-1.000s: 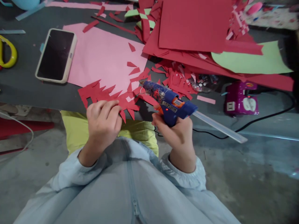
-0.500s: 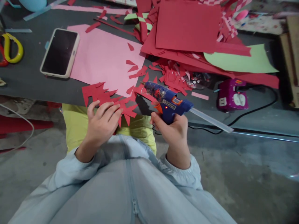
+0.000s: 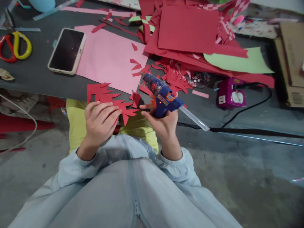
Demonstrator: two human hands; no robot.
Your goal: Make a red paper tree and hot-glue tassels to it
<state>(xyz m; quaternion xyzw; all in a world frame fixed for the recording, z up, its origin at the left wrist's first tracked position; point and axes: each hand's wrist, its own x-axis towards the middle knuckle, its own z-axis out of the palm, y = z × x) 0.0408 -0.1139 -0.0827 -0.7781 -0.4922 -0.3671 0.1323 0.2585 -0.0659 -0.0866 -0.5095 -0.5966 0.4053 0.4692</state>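
Note:
My left hand [image 3: 99, 122] lies over the lower edge of a jagged red paper cutout [image 3: 102, 95] at the table's front edge, its fingers on the paper. My right hand [image 3: 165, 122] is wrapped round the handle of a blue glue gun [image 3: 158, 90], with thumb and a finger reaching left toward the cutout's pointed tips. A clear glue stick [image 3: 194, 118] sticks out of the gun's back, and a small red light glows on its side. The nozzle points up and left, over the edge of a pink sheet [image 3: 106, 60] with red scraps on it.
A phone [image 3: 67, 50] rests on the pink sheet's left side, with red and yellow scissors [image 3: 15, 47] farther left. Stacked red paper [image 3: 187, 28] lies at the back. On the right are a purple power block [image 3: 231, 94] with a black cord and some cardboard [image 3: 293, 60].
My right hand has moved left with the glue gun, closer to the cutout, and its thumb and a finger have spread apart. The view has shifted slightly.

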